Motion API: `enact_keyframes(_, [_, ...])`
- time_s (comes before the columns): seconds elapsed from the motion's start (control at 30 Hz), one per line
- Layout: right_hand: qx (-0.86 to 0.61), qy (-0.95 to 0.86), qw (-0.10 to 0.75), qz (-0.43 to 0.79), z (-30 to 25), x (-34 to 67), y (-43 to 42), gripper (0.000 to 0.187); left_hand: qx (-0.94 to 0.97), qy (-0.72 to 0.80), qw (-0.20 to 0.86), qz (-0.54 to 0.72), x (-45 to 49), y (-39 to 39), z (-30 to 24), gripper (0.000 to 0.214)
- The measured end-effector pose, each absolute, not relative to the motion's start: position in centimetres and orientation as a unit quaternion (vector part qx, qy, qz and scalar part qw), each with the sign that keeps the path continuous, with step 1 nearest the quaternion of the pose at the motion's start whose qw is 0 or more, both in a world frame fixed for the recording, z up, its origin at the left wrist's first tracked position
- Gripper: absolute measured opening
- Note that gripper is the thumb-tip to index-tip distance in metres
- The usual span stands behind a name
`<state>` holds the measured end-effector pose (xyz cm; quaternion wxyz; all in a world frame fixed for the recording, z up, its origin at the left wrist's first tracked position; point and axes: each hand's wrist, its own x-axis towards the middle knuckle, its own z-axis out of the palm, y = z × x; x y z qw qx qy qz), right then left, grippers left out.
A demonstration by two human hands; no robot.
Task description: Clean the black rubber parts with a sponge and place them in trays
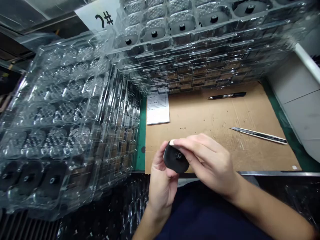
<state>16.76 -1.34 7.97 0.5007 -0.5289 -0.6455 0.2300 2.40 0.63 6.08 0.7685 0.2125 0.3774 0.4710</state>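
A round black part (172, 161) with a small raised hub near its middle is held over the front of the cardboard. My left hand (162, 180) grips it from the left and below, thumb along its edge, fingers mostly hidden behind it. My right hand (210, 160) is closed, its index finger and thumb pinched against the upper right of the part. Something small and white (172, 142) shows at the right index fingertip, touching the part's upper rim; I cannot tell what it is.
Cardboard (195, 123) covers a green work surface. On it lie a pen (227, 95), a box cutter (258, 135) and a printed paper (158, 109). Stacked clear plastic trays (190, 56) stand behind; another stack (67, 110) stands left, with black parts in its near row.
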Motion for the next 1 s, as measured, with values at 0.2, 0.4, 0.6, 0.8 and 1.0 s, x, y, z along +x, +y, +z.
enact_keyframes(0.2, [-0.557, -0.647, 0.46, 0.246, 7.9, 16.5, -1.0, 0.03, 0.209, 0.41, 0.759, 0.46, 2.2, 0.6, 5.7, 0.047])
enact_keyframes(0.4, [-0.569, -0.587, 0.462, 0.344, 8.0, 17.7, -1.9, 0.026, 0.242, 0.376, 0.769, 0.457, 2.2, 0.9, 5.9, 0.048])
enact_keyframes(0.6, [-0.543, -0.374, 0.438, 0.611, 6.0, 19.8, -5.3, 0.021, 0.207, 0.337, 0.823, 0.408, 2.1, 1.2, 6.6, 0.06])
enact_keyframes(0.8, [-0.588, -0.342, 0.433, 0.592, 4.6, 19.9, -5.8, 0.025, 0.173, 0.327, 0.853, 0.368, 2.6, 1.0, 7.0, 0.054])
enact_keyframes(1.0, [-0.596, -0.356, 0.414, 0.589, 3.9, 19.8, -6.0, 0.028, 0.16, 0.324, 0.86, 0.36, 2.5, 0.9, 7.2, 0.055])
